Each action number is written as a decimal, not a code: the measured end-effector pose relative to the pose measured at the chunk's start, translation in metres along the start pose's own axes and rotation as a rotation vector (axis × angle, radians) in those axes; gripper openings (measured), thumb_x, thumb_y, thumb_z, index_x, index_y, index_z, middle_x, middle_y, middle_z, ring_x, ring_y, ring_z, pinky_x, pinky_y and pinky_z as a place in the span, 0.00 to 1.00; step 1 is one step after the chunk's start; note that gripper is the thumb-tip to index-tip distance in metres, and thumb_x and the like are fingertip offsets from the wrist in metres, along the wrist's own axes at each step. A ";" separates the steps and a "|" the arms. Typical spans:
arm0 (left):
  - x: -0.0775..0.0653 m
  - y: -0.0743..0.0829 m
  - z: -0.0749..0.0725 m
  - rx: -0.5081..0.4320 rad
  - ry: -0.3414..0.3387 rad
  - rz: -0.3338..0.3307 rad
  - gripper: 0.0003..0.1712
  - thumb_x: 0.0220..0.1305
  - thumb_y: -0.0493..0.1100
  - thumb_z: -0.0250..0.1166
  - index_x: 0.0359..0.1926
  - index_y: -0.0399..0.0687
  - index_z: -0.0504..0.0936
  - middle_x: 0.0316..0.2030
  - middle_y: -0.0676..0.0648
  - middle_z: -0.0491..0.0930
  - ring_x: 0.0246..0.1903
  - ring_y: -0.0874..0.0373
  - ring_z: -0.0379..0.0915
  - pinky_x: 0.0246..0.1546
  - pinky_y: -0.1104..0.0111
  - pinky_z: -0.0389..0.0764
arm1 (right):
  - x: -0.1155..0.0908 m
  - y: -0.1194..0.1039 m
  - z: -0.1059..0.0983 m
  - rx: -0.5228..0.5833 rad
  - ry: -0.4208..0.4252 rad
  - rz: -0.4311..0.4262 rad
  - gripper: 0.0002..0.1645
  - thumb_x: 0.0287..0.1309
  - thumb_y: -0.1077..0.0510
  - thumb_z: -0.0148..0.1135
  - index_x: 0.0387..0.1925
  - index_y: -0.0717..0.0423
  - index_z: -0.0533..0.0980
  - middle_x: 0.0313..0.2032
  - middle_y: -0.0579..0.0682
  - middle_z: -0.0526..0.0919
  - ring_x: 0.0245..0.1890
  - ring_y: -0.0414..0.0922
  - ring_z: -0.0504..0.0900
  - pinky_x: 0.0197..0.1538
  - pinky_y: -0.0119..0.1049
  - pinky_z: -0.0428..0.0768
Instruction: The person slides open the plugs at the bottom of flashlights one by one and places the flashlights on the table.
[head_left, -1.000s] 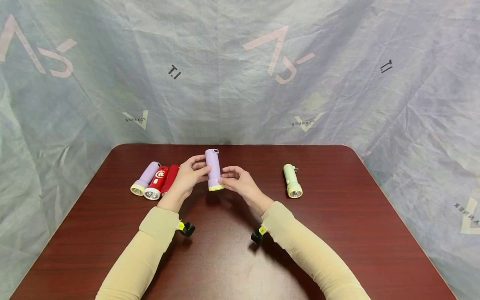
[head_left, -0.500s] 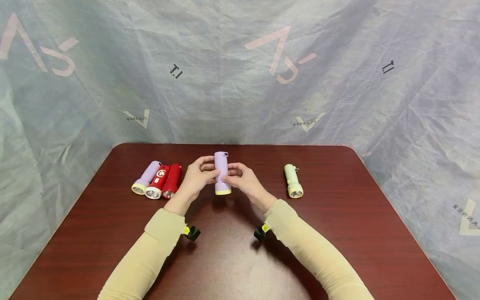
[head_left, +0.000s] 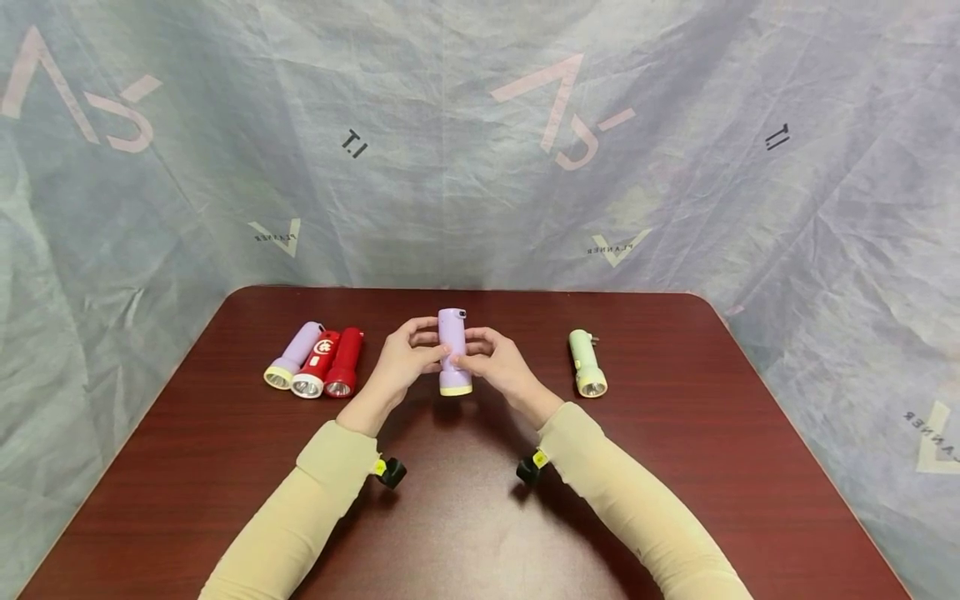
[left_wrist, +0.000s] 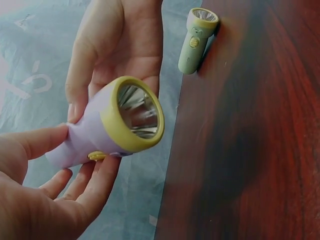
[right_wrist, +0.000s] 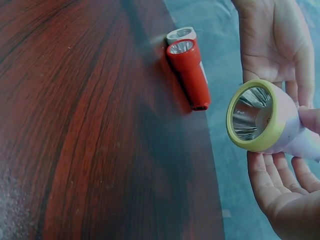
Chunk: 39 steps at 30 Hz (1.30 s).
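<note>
Both hands hold a lavender flashlight (head_left: pixel 452 333) above the middle of the table, its yellow-rimmed head down toward me in the head view. My left hand (head_left: pixel 399 360) grips it from the left, thumb on the near side and fingers behind. From the right, my right hand (head_left: pixel 504 367) grips it too, its thumb across the body. The left wrist view shows the reflector of the flashlight (left_wrist: pixel 110 117) and a yellow switch (left_wrist: pixel 97 155) on its side. In the right wrist view the yellow rim (right_wrist: pixel 267 140) faces the camera.
At the table's left lie another lavender flashlight (head_left: pixel 298 350), a red one with a white rim (head_left: pixel 318 360) and a plain red one (head_left: pixel 345 358), side by side. A pale green flashlight (head_left: pixel 585 358) lies at the right. A grey printed cloth (head_left: pixel 450 167) hangs behind the table (head_left: pixel 465 517).
Both hands have carried the lavender flashlight a little to the right and nearer. The right hand's fingers have closed further round it. The plain red flashlight shows more fully.
</note>
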<state>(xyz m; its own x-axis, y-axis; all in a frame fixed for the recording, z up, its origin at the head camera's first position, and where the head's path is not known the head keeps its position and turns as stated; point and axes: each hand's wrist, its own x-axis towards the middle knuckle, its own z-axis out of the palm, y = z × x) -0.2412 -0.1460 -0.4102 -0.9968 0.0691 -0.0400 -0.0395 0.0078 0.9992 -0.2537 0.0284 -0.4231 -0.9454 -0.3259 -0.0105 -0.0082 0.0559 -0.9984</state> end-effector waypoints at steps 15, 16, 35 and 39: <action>0.011 0.002 -0.004 -0.050 -0.119 -0.016 0.28 0.63 0.39 0.63 0.62 0.43 0.68 0.54 0.36 0.73 0.43 0.53 0.78 0.47 0.54 0.81 | -0.009 0.002 -0.009 0.021 0.016 -0.016 0.28 0.52 0.64 0.67 0.55 0.62 0.70 0.46 0.61 0.81 0.39 0.42 0.81 0.40 0.35 0.81; 0.012 0.002 -0.004 -0.053 -0.133 -0.017 0.28 0.63 0.40 0.63 0.62 0.43 0.67 0.55 0.36 0.73 0.44 0.53 0.78 0.47 0.55 0.81 | -0.009 0.002 -0.009 0.025 0.015 -0.017 0.28 0.52 0.64 0.67 0.55 0.62 0.70 0.45 0.61 0.81 0.39 0.42 0.81 0.41 0.34 0.81; 0.018 0.004 -0.003 -0.057 -0.169 -0.012 0.25 0.62 0.38 0.63 0.60 0.40 0.69 0.53 0.36 0.74 0.39 0.52 0.80 0.42 0.55 0.83 | -0.010 0.007 -0.017 0.009 -0.056 0.000 0.30 0.53 0.65 0.66 0.58 0.61 0.68 0.50 0.63 0.78 0.42 0.43 0.82 0.46 0.36 0.81; 0.018 0.004 -0.001 -0.047 -0.156 -0.011 0.25 0.62 0.37 0.63 0.59 0.40 0.70 0.53 0.36 0.75 0.39 0.52 0.80 0.42 0.55 0.83 | -0.013 0.002 -0.017 -0.003 -0.074 0.007 0.31 0.54 0.65 0.65 0.59 0.63 0.67 0.52 0.64 0.77 0.43 0.43 0.81 0.46 0.36 0.81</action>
<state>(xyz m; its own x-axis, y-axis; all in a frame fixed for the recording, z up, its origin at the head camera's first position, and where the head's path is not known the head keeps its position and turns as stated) -0.2595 -0.1462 -0.4070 -0.9736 0.2232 -0.0474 -0.0572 -0.0375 0.9977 -0.2471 0.0491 -0.4239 -0.9188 -0.3940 -0.0221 -0.0022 0.0612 -0.9981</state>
